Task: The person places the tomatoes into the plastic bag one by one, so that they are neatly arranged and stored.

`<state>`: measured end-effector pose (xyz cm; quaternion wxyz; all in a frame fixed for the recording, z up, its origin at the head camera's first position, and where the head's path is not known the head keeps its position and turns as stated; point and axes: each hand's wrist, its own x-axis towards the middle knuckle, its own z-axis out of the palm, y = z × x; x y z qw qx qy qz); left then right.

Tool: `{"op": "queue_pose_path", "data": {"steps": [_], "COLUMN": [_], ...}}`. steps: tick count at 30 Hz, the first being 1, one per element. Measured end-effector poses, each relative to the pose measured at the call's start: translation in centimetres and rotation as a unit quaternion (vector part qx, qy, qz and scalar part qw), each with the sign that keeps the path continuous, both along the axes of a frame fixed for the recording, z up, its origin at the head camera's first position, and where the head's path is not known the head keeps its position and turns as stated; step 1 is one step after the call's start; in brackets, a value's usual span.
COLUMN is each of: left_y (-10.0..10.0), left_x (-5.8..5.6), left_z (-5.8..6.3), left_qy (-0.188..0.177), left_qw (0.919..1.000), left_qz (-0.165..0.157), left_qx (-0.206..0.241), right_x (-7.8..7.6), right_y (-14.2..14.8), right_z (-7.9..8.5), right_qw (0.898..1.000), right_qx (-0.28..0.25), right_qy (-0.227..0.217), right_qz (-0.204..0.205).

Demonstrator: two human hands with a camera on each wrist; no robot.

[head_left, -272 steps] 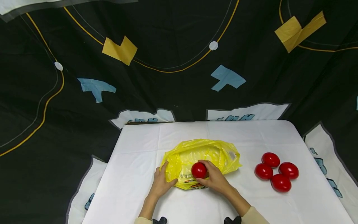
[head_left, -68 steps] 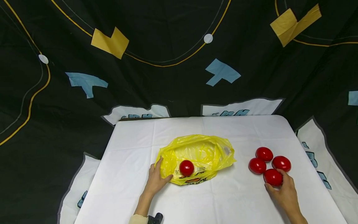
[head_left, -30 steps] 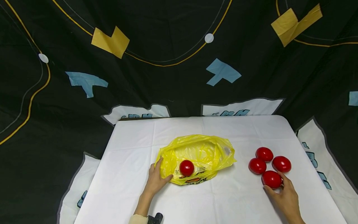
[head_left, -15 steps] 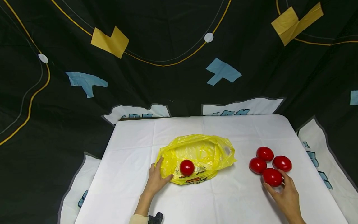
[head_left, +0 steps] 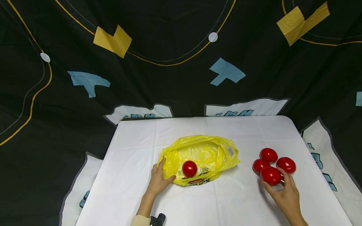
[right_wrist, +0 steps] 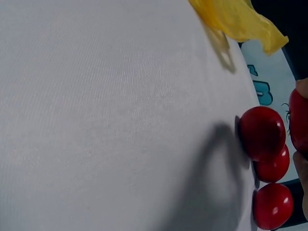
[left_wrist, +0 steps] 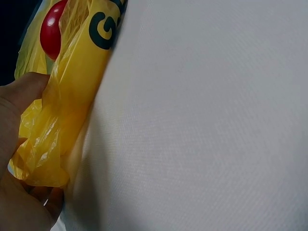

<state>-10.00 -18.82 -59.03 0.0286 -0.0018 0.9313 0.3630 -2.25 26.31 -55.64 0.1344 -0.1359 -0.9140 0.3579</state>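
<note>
A yellow plastic bag lies spread with its mouth gaping on the white table, one red tomato inside it. My left hand holds the bag's left end; in the left wrist view the thumb lies on the yellow film with fingers at its lower end. At the right, my right hand grips another tomato between thumb and fingers. This held tomato is raised off the cloth, with a small dark stem end showing in the right wrist view.
Three more tomatoes sit close together behind the right hand: a rear one, a right one and a left one, partly covered by the held tomato. The white cloth-covered table ends before a dark patterned curtain.
Earlier the right hand held a tomato over the bag; that tomato now lies inside. The right hand has since gripped another from the group and lifted it slightly leftward. The left hand stays at the bag.
</note>
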Motion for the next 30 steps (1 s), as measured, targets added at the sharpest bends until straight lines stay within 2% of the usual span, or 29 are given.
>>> {"op": "queue_pose_path", "data": {"steps": [11, 20, 30], "left_y": [0.0, 0.1, 0.0], "left_x": [-0.1, 0.0, 0.0], "left_z": [0.1, -0.1, -0.2], "left_qy": [0.001, 0.000, 0.005], "left_qw": [1.0000, 1.0000, 1.0000], "left_qz": [-0.002, 0.003, 0.002], "left_qx": [0.000, 0.003, -0.001], "right_x": [-0.2, -0.7, -1.4], "right_y": [-1.3, -3.0, -5.0], "right_z": [0.3, -0.2, 0.1], "right_qw": [0.999, 0.994, 0.990], "right_qx": [0.004, -0.003, 0.004], "right_qy": [0.023, 0.086, 0.102], "right_qz": [0.024, 0.062, 0.099]}}
